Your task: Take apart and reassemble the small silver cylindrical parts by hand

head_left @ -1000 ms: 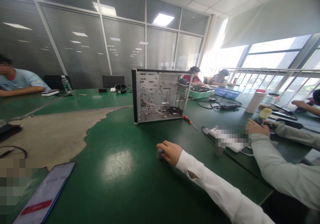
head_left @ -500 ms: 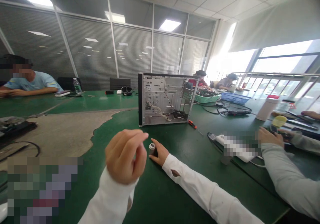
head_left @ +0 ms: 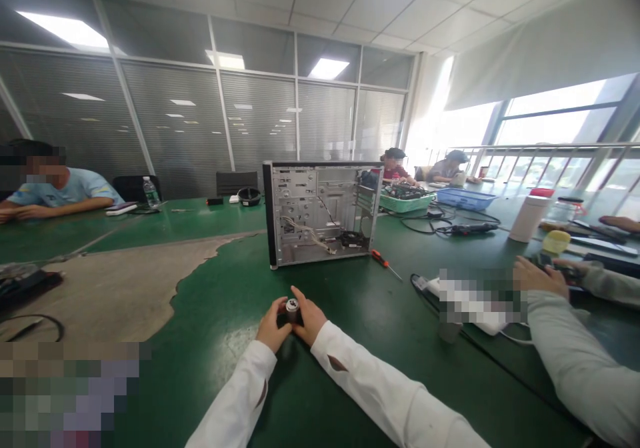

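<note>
Fingers (head_left: 300, 297) of left hand (head_left: 270, 330) and right hand (head_left: 311, 323) clasp an upright cylinder (head_left: 293, 313) between them.

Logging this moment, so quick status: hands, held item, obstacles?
Left hand, right hand: both around small metal cylinder. Cylinder upright. Open computer case beyond it, screwdriver beside case.

Glass wall (head_left: 197, 148), clg lts (head_left: 329, 69) (bright)

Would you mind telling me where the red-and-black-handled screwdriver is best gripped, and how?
Probably pinch the screwdriver by its thick handle from above, on the near side: it lies flat on the green table, thin metal shaft pointing away from the silver metal computer case close by.
</note>
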The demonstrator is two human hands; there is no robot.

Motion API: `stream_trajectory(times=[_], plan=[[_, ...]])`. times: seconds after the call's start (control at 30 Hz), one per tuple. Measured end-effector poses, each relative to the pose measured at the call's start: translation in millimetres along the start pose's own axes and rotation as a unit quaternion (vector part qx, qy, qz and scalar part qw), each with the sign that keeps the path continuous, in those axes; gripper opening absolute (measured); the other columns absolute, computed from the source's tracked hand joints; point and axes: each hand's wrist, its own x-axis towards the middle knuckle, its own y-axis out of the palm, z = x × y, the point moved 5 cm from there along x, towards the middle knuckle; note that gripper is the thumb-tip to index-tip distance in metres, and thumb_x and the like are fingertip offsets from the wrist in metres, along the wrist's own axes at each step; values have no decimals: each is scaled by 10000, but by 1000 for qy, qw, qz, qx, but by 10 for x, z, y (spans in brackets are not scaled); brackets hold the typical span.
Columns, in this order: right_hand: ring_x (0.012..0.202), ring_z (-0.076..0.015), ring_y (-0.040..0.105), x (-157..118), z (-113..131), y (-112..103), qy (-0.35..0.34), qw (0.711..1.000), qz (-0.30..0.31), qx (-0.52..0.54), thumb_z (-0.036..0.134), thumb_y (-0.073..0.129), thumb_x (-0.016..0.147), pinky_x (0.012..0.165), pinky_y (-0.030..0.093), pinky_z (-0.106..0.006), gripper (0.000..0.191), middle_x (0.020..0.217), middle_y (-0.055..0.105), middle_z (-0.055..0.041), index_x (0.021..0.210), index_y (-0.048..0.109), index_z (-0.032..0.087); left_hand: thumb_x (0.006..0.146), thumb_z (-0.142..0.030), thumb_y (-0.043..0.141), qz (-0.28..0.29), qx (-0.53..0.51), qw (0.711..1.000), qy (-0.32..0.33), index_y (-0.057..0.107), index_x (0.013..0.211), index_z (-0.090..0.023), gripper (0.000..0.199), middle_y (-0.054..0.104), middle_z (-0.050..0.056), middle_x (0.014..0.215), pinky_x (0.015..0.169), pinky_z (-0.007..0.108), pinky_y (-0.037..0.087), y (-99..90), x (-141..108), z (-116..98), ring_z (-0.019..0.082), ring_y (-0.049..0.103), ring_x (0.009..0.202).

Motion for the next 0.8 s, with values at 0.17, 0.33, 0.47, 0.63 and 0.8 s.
stream_trajectory(times=[0.17,0.33,0.47,0.63,0.8], plan=[[930,-203,460,-8,13,-17,-26,999,-19,20,89,499,567,817,368,-329,799,1011,497,-98,1271,127,146,605,-233,555,-9,32,999,11,470,949,-179,358,578,53,952,773,329,404,0,41,-29,192,529,893],[1026,-200,409,-41,15,-26,-61,996,-32,53,48,474,522,882,335,-339,809,1142,415,-94,1256,154,166,594,-274,584,-23,65,997,22,504,876,-191,304,590,21,859,744,297,402,25,47,-20,169,536,809],[1022,-184,412,-74,38,-59,-93,991,-59,80,65,468,538,876,349,-326,673,1134,416,-73,1176,288,179,591,-279,589,-24,66,997,26,522,859,-185,293,593,25,847,731,293,402,2,35,-53,175,535,805],[931,-176,456,-118,98,-119,-98,989,-52,102,83,481,544,780,410,-314,588,1038,461,-52,1106,355,200,574,-264,600,-19,54,998,12,543,860,-176,305,598,39,860,748,319,400,-22,18,-54,199,531,838],[910,-161,465,-152,179,-209,-85,987,-31,135,106,501,552,704,439,-277,617,1048,453,-45,1130,314,210,571,-241,606,-22,34,999,2,557,884,-179,323,600,47,888,778,333,393,-36,15,-24,207,527,862]])
